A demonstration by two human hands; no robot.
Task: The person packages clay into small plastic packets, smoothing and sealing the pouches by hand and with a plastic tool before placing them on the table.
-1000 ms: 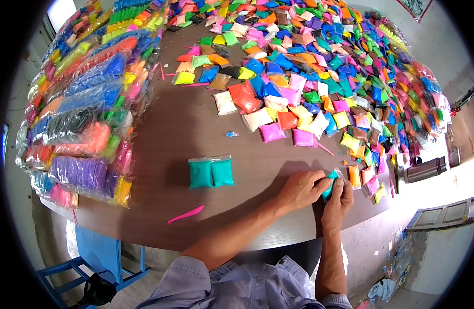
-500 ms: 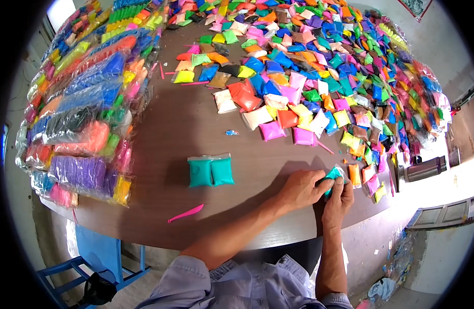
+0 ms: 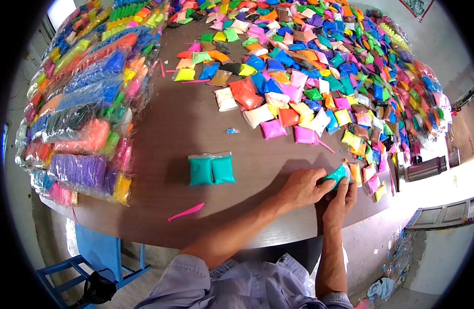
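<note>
Both my hands hold one small teal clay packet (image 3: 336,176) just above the brown table (image 3: 195,123), near its front right edge. My left hand (image 3: 302,187) pinches the packet's left side. My right hand (image 3: 341,198) grips it from below and the right. A clear bag with two teal packets (image 3: 211,169) lies flat on the table to the left of my hands. A pink plastic tool (image 3: 186,212) lies near the front edge, further left.
A wide heap of small coloured clay packets (image 3: 319,67) covers the far and right table. Large clear bags of sorted packets (image 3: 87,113) are stacked on the left. A metal flask (image 3: 425,169) lies at the right edge. A blue stool (image 3: 92,257) stands below.
My hands have turned the teal packet and lifted it slightly up and to the right. Everything else on the table stays as it was.
</note>
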